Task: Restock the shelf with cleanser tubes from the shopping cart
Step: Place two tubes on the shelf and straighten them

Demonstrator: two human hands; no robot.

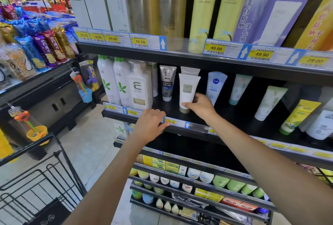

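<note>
R hand (200, 107) grips white cleanser tube (188, 89), cap-down on black shelf (225, 118), btwn grey MEN tube (167, 82) & Nivea tube (215, 88). L hand (150, 125) rests on shelf edge, fingers loosely curled, apparently holding nothing. Cart (36, 176) lower left.

matt white plastic tube (187, 91), black metal shelf (225, 116)

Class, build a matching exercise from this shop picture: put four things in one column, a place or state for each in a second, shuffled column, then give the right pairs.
Things
1. white tube
2. grey MEN tube
3. left hand
4. yellow spray cans

Places or states
A. on the top shelf
B. resting on the shelf's front edge
C. gripped by the right hand
D. standing beside the pump bottle

Pairs: 1-C, 2-D, 3-B, 4-A
</note>
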